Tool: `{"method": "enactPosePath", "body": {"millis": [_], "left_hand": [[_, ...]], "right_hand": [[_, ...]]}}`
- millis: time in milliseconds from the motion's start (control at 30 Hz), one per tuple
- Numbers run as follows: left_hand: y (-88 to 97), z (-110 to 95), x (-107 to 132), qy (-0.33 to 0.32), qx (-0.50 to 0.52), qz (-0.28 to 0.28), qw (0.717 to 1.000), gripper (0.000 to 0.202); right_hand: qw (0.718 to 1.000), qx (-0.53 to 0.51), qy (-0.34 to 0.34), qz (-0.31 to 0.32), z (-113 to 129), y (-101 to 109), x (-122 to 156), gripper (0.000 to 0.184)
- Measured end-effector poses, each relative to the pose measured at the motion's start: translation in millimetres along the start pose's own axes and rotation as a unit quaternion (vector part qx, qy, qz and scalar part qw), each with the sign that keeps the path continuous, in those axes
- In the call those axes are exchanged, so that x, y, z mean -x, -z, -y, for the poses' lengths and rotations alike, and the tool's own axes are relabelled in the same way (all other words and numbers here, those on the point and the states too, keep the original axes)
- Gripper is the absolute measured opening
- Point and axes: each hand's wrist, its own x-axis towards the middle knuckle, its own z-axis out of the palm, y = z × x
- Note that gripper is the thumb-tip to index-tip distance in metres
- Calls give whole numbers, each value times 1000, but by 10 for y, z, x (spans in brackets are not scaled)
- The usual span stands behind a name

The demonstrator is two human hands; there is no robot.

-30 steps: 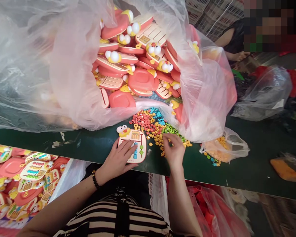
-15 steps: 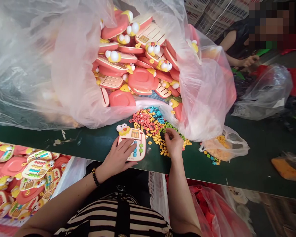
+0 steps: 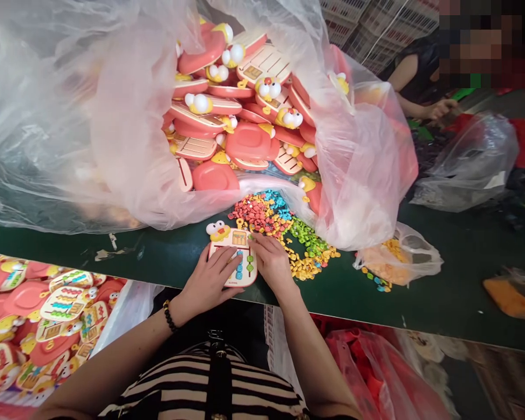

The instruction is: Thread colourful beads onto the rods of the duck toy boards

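Left hand (image 3: 207, 281) lies open, fingers spread on the duck-topped toy board (image 3: 233, 256), which sits flat on my green table (image 3: 441, 303). Just beside it, my right hand (image 3: 271, 262) curls at the board's edge; I cannot tell whether it pinches anything. Coloured plastic pieces (image 3: 280, 227) heap beside the board, below a clear plastic bag (image 3: 359, 175) of pink toy boards (image 3: 249, 140).

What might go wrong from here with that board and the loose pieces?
The board sits close to the table's front edge under the left hand, so a nudge might tip it off. The loose pieces lie in an open heap by the right hand and could scatter. The plastic bag slumps against them and might drag some along.
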Motion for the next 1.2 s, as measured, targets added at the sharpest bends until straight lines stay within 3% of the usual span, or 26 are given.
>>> {"method": "enactPosePath", "body": {"millis": [67, 133, 267, 400, 667, 767, 867, 933, 1067, 1200], "left_hand": [[-1, 5, 3, 0, 1, 0, 1000, 55], [-1, 11, 5, 0, 5, -1, 1000, 54], [9, 15, 2, -2, 14, 4, 1000, 53], [17, 7, 2, 2, 12, 7, 1000, 53], [15, -6, 10, -1, -2, -5, 1000, 53], [24, -10, 5, -3, -2, -1, 1000, 52], [30, -15, -3, -3, -1, 0, 1000, 51], [28, -16, -5, -2, -1, -2, 1000, 52], [18, -10, 3, -2, -2, 1, 1000, 55], [16, -2, 8, -3, 1, 4, 1000, 55]], "right_hand": [[998, -64, -1, 22, -14, 109, 65, 27], [994, -98, -41, 5, -96, 242, 144, 27], [969, 26, -226, -100, -469, 451, 303, 24], [947, 95, -304, -43, -762, 435, 367, 19], [936, 82, -339, -54, -729, 417, 299, 15], [933, -39, -351, -71, -531, 410, 192, 16], [926, -189, -325, -28, -258, 262, 37, 18], [928, -229, -296, -4, -126, 123, -59, 16], [952, -167, -256, -33, -77, -63, -148, 16], [963, -149, -224, -25, -93, -72, -159, 16]]}}
